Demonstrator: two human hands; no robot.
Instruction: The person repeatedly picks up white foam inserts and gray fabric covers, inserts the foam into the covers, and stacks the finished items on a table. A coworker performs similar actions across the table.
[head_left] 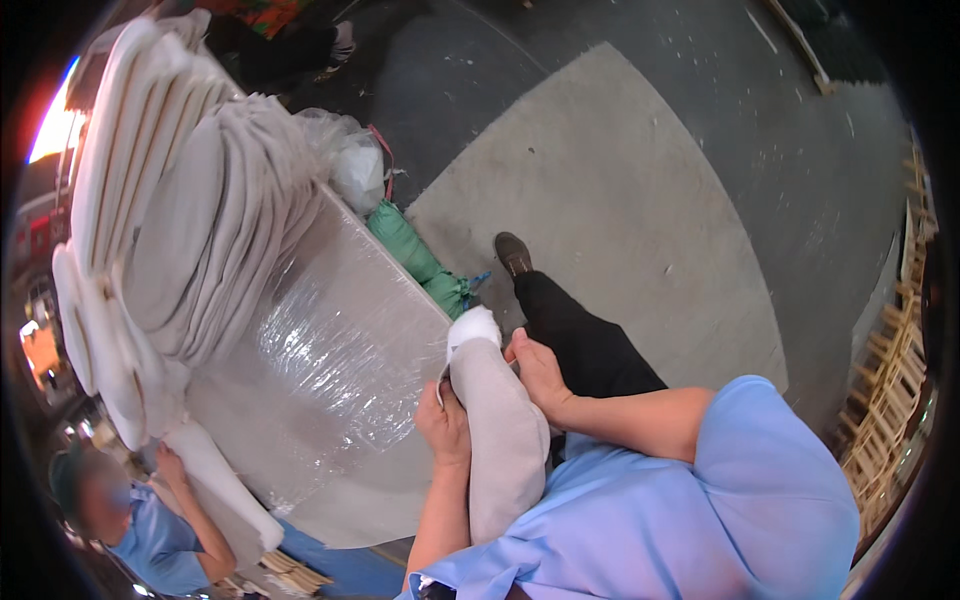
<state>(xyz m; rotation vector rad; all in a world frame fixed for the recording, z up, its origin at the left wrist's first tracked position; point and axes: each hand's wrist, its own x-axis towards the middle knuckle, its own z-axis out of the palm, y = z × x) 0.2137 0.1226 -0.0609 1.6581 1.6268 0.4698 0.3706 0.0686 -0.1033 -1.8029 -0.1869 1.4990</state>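
Close to my body lies a long, soft light-grey fabric cushion cover (503, 440), with white padding (474, 326) showing at its far end. My left hand (444, 425) closes on the cover's edge at the left of this end, where a thin strip of fabric stands up from the fingers. On the other side, my right hand (538, 375) pinches the opposite edge, its thumb and fingers near the white padding. The cover's near end rests against my blue shirt (660, 510).
To the left stands a table (335, 400) covered in grey fabric and shiny clear film, bearing stacked grey cushions (220, 230). Green sacks (405, 243) and a clear plastic bag (350, 165) sit beside it. A co-worker (165, 540) handles a pale cushion. Wooden frames (885, 390) line the right.
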